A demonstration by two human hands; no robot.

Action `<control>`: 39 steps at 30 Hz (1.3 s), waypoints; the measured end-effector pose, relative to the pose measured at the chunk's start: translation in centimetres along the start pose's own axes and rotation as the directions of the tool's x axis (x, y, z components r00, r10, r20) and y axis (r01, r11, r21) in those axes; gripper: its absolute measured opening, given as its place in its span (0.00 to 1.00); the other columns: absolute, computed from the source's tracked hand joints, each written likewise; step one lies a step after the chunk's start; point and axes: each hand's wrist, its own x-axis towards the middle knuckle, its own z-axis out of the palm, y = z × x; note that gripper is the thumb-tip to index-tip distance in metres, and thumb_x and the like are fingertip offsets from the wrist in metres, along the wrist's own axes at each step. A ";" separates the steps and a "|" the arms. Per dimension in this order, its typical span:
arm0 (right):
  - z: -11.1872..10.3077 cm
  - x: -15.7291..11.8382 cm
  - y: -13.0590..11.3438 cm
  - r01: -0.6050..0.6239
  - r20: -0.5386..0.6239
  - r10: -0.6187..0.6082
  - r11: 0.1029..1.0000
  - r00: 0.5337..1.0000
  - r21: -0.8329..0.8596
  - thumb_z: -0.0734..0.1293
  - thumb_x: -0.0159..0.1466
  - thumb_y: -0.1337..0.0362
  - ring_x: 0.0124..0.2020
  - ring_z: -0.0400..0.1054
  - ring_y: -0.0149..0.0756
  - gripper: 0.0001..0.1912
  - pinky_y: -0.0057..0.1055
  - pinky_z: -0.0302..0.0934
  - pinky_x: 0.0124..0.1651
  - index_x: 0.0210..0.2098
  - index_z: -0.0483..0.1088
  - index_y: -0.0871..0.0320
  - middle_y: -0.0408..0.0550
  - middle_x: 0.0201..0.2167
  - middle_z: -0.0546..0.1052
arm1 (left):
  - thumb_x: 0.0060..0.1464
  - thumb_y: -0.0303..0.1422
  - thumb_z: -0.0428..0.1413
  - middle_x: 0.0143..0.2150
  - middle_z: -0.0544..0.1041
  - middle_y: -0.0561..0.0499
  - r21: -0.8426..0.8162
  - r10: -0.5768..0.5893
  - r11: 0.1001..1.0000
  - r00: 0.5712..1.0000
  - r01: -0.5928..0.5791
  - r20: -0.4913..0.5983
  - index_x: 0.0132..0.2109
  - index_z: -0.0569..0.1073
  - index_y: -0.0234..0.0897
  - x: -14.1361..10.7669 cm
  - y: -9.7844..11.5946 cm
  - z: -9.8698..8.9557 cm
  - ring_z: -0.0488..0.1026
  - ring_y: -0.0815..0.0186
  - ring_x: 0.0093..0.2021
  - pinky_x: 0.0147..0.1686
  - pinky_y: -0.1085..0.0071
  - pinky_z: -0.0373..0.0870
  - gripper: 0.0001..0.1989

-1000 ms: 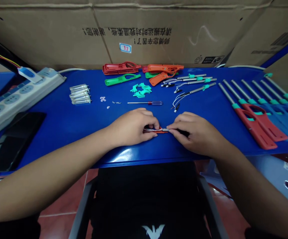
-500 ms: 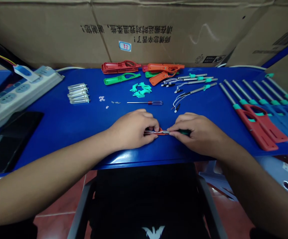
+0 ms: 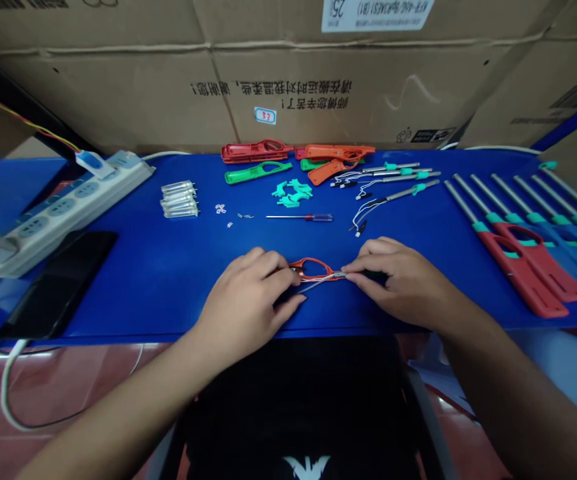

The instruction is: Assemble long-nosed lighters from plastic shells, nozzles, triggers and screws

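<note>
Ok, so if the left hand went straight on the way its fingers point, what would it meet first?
Most likely the red lighter handle, up and to the right of the left hand. The thin white wires lie close by, so they may come first; depth is hard to judge here.

A blue-surfaced worktop (image 3: 133, 297) is spread with parts. Near the back edge, red plastic lighter-handle shells (image 3: 254, 151), a green plastic shell (image 3: 254, 173) and orange plastic shells (image 3: 336, 160) are placed, with teal plastic clips (image 3: 292, 193) just in front. Wired steel barrels with teal collars (image 3: 386, 183) are laid to their right. A red-handled screwdriver (image 3: 318, 217) lies mid-worktop, left of which small white plastic pieces (image 3: 221, 209) and clear tubes (image 3: 179, 200) are grouped. A white power strip (image 3: 71, 213) and a black tablet (image 3: 56, 283) are set at the left edge. Assembled red and blue long-nosed lighters (image 3: 533, 263) are lined up along the right edge.
</note>
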 end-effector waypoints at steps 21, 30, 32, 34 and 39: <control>0.4 -0.2 -0.2 -0.012 -0.029 0.012 1.000 1.000 0.011 0.64 0.70 0.62 0.40 0.67 0.38 0.12 0.39 0.63 0.45 0.44 0.79 0.53 0.47 0.37 0.76 | 0.61 0.31 0.59 0.42 0.80 0.50 -0.246 -0.104 0.968 0.965 0.043 -0.241 0.40 0.77 0.38 -0.3 -0.5 2.6 0.75 0.63 0.42 0.45 0.63 0.70 0.03; 0.5 -0.3 0.0 -0.004 -0.029 0.004 1.000 1.000 -0.006 0.64 0.70 0.62 0.41 0.67 0.39 0.11 0.40 0.62 0.46 0.44 0.79 0.52 0.47 0.37 0.76 | 0.62 0.33 0.57 0.45 0.78 0.48 -0.074 0.015 0.997 0.991 -0.025 -0.131 0.42 0.79 0.39 -1.2 0.0 1.8 0.72 0.59 0.46 0.44 0.60 0.68 0.07; 0.5 -0.3 0.0 -0.004 -0.028 0.004 1.000 1.000 -0.009 0.64 0.70 0.62 0.41 0.67 0.38 0.11 0.40 0.62 0.46 0.45 0.78 0.52 0.47 0.38 0.76 | 0.62 0.36 0.57 0.45 0.77 0.48 -0.071 0.041 0.996 0.996 -0.047 -0.083 0.41 0.80 0.40 -1.3 0.1 1.3 0.71 0.59 0.45 0.43 0.60 0.68 0.08; 0.5 -0.3 0.0 -0.006 -0.030 0.006 1.000 1.000 -0.010 0.64 0.70 0.63 0.41 0.67 0.38 0.11 0.40 0.62 0.46 0.45 0.78 0.52 0.47 0.38 0.76 | 0.63 0.37 0.56 0.45 0.77 0.48 -0.067 0.062 0.996 0.996 -0.066 -0.060 0.43 0.80 0.40 -0.9 0.0 0.6 0.71 0.59 0.45 0.43 0.60 0.68 0.09; 0.5 -0.3 0.0 -0.005 -0.024 0.005 1.000 1.000 -0.015 0.64 0.69 0.63 0.42 0.68 0.38 0.10 0.40 0.62 0.46 0.45 0.78 0.51 0.46 0.39 0.77 | 0.65 0.34 0.54 0.51 0.77 0.47 0.043 0.124 0.991 0.992 -0.125 0.036 0.53 0.77 0.41 1.7 -1.2 -1.7 0.71 0.57 0.50 0.49 0.58 0.69 0.12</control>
